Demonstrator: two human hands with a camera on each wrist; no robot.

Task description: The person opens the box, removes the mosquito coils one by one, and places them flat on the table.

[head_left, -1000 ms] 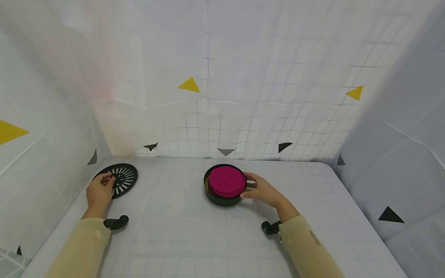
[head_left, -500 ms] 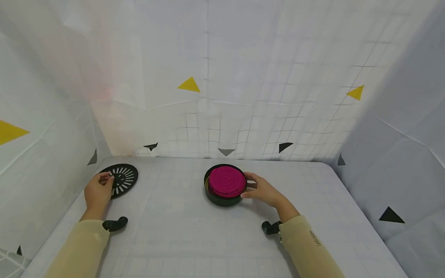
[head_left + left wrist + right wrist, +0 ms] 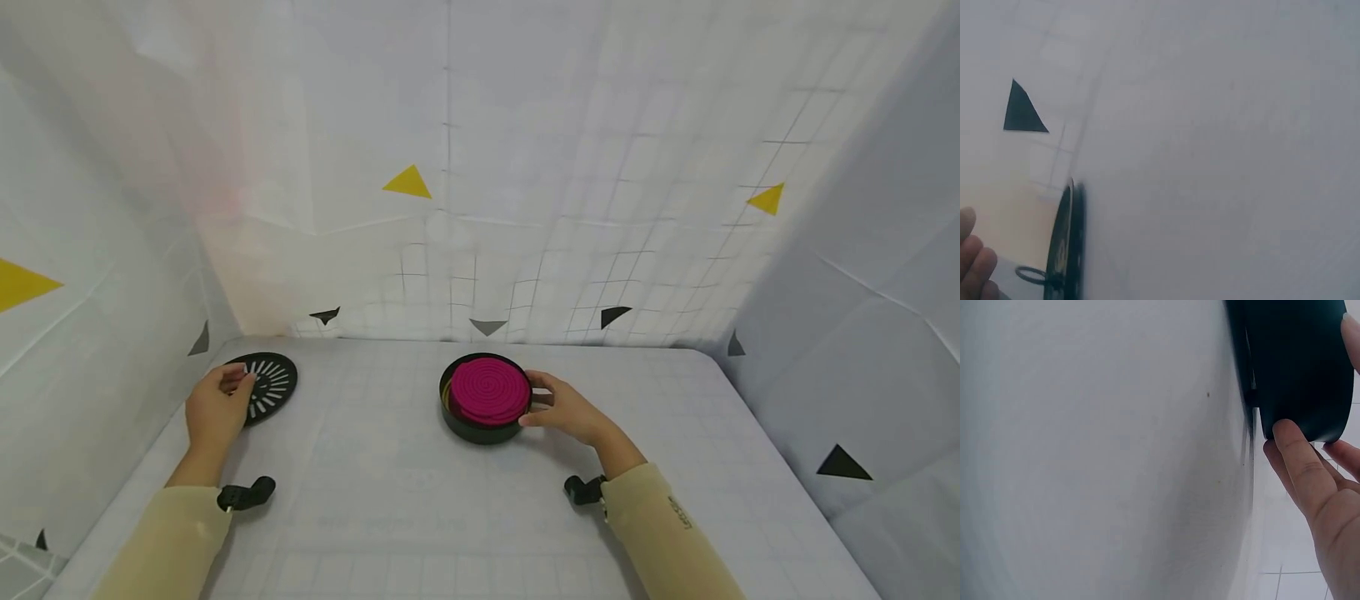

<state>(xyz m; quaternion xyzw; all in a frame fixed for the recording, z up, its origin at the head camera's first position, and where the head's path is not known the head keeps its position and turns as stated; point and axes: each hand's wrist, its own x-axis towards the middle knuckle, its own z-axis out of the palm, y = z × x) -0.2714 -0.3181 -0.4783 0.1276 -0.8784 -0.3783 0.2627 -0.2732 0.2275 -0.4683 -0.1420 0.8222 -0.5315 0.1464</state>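
Note:
On the table at the left lies a round black slotted lid [image 3: 281, 375]. My left hand [image 3: 215, 408] hovers over its near left part with the fingers loosely curled. In the left wrist view those fingertips [image 3: 979, 265] are apart from the lid's upright ring handle [image 3: 1030, 269], and nothing shows between them. A shallow dark green round tin [image 3: 480, 436] stands mid-table, with a magenta spiral mosquito coil [image 3: 491, 392] filling it. My right hand [image 3: 570, 414] holds the tin's right side, thumb in front and fingers behind; the right wrist view shows fingertips against its wall [image 3: 1300, 369].
The white table [image 3: 390, 500] ends at a white sheet wall [image 3: 525, 275] behind, with similar walls at both sides. Black and yellow triangles mark the walls. A black wrist camera mount [image 3: 251, 493] juts from the left cuff, another [image 3: 582, 491] from the right.
My left hand has drawn slightly up and away from the lid's handle, its wrist camera mount tilting. The lid stays in place. My right hand and the tin have not moved.

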